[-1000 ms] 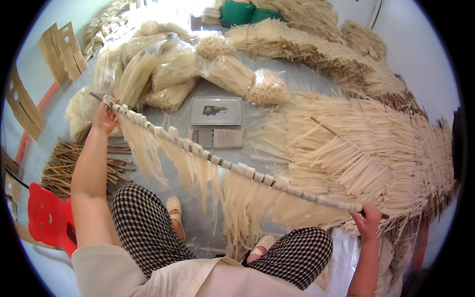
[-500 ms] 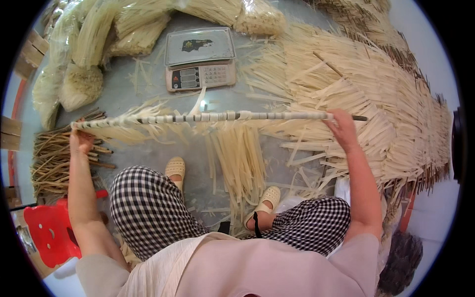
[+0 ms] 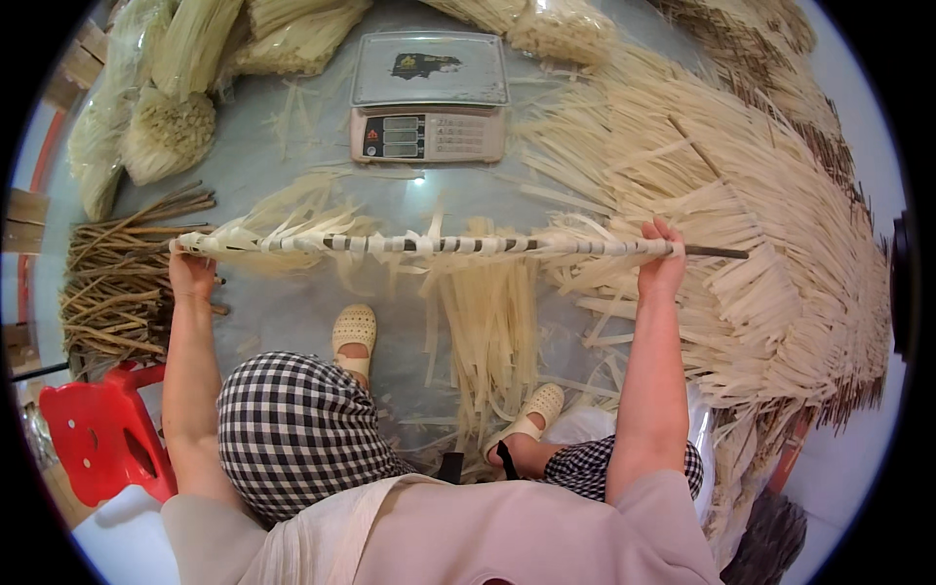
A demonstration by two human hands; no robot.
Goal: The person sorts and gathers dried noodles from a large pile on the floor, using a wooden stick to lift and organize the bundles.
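Observation:
My left hand (image 3: 192,273) is closed round the left end of a long, thin dark stick (image 3: 717,252) held level across my lap, with pale loops of flat strips (image 3: 419,244) along most of its length. My right hand (image 3: 661,263) grips it near the right end, fingers curled up over it, leaving a bare tip jutting past. Pale, translucent strips (image 3: 478,341) lie or hang below the middle of the stick; I cannot tell how many are attached. Beside my left hand lies a heap of bare sticks (image 3: 117,292). A large layered pile of strips (image 3: 741,312) is next to my right hand.
A digital scale (image 3: 429,68) sits beyond the stick. Bagged strip bundles (image 3: 171,132) line the back left, more piles (image 3: 751,58) the back right. A red plastic chair (image 3: 88,439) stands at the lower left. My feet (image 3: 353,336) are on the grey surface below.
The stick has swung from a diagonal to nearly level, my right hand moving up and inward with it. The view has tilted downward. Both hands still hold the stick.

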